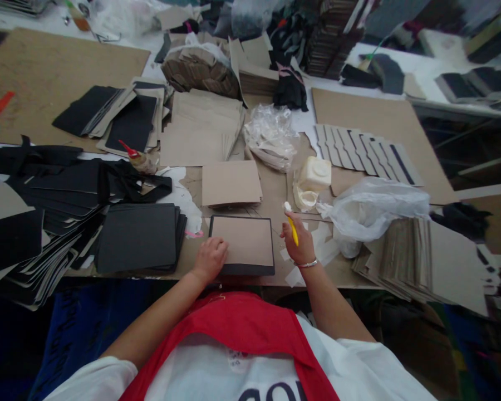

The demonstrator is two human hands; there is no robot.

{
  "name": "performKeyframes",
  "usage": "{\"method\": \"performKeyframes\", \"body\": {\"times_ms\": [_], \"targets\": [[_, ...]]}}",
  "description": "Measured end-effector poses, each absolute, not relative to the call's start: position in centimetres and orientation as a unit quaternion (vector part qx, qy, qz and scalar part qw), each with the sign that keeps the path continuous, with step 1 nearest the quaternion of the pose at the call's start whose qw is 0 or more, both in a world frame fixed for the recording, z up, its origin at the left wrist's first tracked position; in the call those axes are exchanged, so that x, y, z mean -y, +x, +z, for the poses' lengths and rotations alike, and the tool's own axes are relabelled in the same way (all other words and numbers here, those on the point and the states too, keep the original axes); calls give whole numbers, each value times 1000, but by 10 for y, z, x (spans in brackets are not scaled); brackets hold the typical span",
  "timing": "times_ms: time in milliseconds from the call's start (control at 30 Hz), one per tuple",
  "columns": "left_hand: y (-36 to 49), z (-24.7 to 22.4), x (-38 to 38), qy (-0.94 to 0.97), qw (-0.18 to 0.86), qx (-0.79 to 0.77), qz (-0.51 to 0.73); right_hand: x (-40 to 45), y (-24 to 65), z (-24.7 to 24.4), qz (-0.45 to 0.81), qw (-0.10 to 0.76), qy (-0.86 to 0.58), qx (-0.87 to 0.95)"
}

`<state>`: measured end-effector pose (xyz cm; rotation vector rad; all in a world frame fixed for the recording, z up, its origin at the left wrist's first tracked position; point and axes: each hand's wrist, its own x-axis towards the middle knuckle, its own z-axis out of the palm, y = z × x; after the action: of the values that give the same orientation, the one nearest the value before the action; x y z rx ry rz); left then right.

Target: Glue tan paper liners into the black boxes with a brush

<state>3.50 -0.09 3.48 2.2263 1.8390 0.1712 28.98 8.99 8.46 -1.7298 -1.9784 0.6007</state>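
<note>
A beige cardboard panel with black edges (247, 240) lies on top of a dark stack at the table's front edge. My left hand (211, 257) rests on its left side, fingers stretched over the surface. To the right of the panel, my right hand (297, 245) grips a yellow brush (294, 231). White stuff coats the brush's tip, which points away from me. Just beyond that tip stands a cut-open cream plastic container (315, 174). A small pile of beige boards (231, 182) sits directly behind the panel.
On the left are a stack of black panels (137, 236) and a heap of black pieces (62, 195). A clear plastic bag (379, 206) and upright beige boards (436, 259) occupy the right. Larger beige sheets (200, 125) and a red-tipped bottle (140, 159) lie farther back.
</note>
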Motion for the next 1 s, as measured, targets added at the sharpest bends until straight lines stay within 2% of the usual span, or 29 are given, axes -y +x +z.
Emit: {"method": "performKeyframes", "body": {"times_ms": [100,167,267,400,600,800,1000], "targets": [[57,25,1,804,127,-575,81,-99,258,89,407,311,-601,614],[63,17,2,807,135,-570,70,-102,227,81,509,303,-585,553],[63,11,2,803,144,-576,56,-104,183,62,568,273,-572,526],[60,13,2,803,147,-576,48,-107,162,40,548,269,-574,546],[60,16,2,802,148,-577,52,-114,223,35,458,248,-634,572],[62,19,1,791,178,-583,52,-107,283,48,433,270,-701,498],[63,20,-1,791,171,-588,9,-84,342,76,421,315,-674,519]]}}
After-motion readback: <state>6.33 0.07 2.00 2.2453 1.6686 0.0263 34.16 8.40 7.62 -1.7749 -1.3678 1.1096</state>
